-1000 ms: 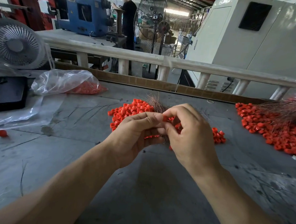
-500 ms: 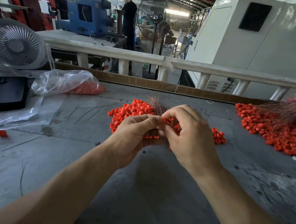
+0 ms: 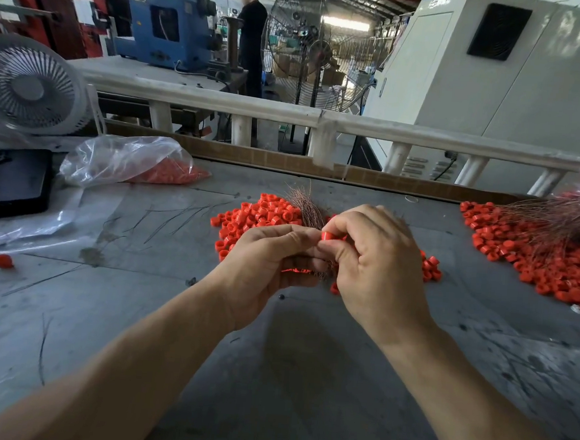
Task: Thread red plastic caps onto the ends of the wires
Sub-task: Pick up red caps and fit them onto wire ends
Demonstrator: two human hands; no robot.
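My left hand [image 3: 265,262] grips a bundle of thin copper-coloured wires [image 3: 305,205] whose loose ends fan up behind my fingers; some red shows under the palm. My right hand [image 3: 375,260] pinches one red plastic cap [image 3: 328,236] between thumb and forefinger, right against the left fingertips. Both hands hover over a heap of loose red caps [image 3: 258,214] in the middle of the grey table [image 3: 305,375].
A second heap of red caps with wires [image 3: 547,251] lies at the right. A clear bag of caps [image 3: 131,160], a black case [image 3: 11,183], a white fan [image 3: 30,85] and one stray cap [image 3: 3,261] sit at the left. A railing [image 3: 289,113] runs behind.
My hands have stayed together over the heap; the right fingers have shifted slightly, so the pinched red cap now shows more plainly at the fingertips.
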